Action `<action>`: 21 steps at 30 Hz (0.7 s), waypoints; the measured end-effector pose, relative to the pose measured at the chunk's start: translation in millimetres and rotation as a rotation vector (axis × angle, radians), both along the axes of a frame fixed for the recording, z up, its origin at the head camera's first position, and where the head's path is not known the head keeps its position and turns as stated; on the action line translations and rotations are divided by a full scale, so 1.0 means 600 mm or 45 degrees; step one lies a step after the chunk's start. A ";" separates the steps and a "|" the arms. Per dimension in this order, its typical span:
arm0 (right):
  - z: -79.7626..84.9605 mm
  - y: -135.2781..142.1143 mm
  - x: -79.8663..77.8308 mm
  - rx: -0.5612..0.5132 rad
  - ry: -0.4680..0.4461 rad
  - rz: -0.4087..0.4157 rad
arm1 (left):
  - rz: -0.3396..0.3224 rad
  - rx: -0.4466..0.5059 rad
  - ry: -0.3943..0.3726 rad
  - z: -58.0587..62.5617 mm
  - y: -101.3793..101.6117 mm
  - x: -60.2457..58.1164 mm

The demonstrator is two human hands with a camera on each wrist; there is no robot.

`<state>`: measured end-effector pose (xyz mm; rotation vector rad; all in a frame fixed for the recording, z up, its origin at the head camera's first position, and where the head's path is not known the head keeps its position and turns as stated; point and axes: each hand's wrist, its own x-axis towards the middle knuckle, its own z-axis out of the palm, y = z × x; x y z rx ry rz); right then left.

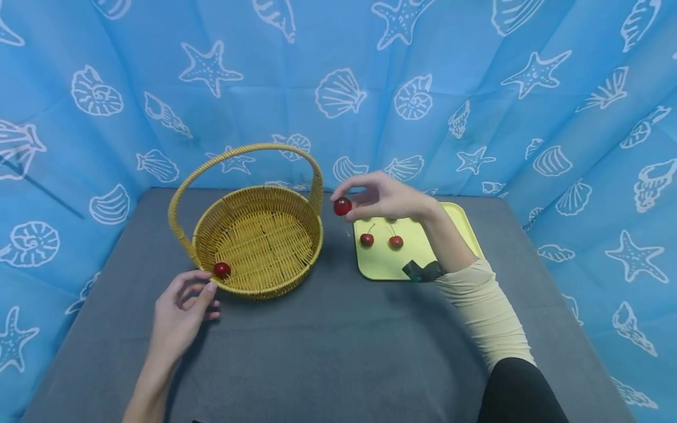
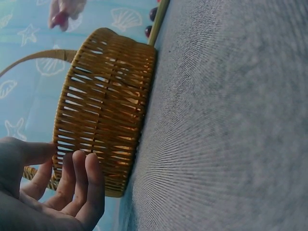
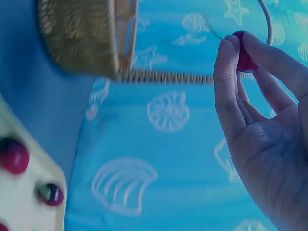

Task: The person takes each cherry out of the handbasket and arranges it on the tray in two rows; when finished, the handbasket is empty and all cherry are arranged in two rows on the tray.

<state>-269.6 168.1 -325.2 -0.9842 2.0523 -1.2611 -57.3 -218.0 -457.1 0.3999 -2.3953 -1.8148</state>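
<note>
Between thumb and fingertips, my right hand (image 1: 388, 197) pinches a dark red cherry (image 1: 342, 206), held up between the basket and the tray. Its thin stem pokes out past the fingertips in the right wrist view. My left hand (image 1: 180, 311) grips the near left rim of a yellow woven basket (image 1: 270, 235) with thumb and index finger, the other fingers loosely bent outside the wall. One cherry (image 1: 222, 270) lies inside the basket, close to that hand. More red cherries (image 1: 395, 242) with stems lie on a pale yellow tray (image 1: 381, 267), partly hidden under the right hand and forearm.
The basket's tall arched handle (image 1: 243, 150) rises above its opening, to the left of the right hand. Grey cloth (image 1: 317, 352) covers the table. A blue curtain (image 1: 365, 53) with white shells and starfish hangs behind and at both sides.
</note>
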 end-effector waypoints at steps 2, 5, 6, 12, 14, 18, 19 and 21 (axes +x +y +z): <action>0.000 0.025 0.002 0.013 0.005 -0.054 | 0.002 -0.008 -0.004 0.001 0.000 0.001; -0.004 0.064 0.002 0.038 0.038 -0.128 | 0.000 -0.014 -0.004 0.001 0.001 0.002; -0.006 0.076 0.002 0.039 0.056 -0.149 | -0.002 -0.012 0.000 0.001 0.001 0.002; -0.025 0.142 0.005 0.037 0.079 -0.249 | 0.005 -0.031 0.009 0.000 0.003 0.002; -0.031 0.162 0.009 0.053 0.080 -0.288 | 0.015 -0.053 0.007 0.000 0.005 0.002; -0.045 0.198 0.017 0.107 0.095 -0.361 | 0.027 -0.071 0.011 0.001 0.007 0.003; -0.049 0.205 0.019 0.121 0.101 -0.376 | 0.026 -0.076 0.013 0.001 0.007 0.003; -0.056 0.218 0.021 0.158 0.111 -0.416 | 0.024 -0.076 0.014 0.002 0.007 0.003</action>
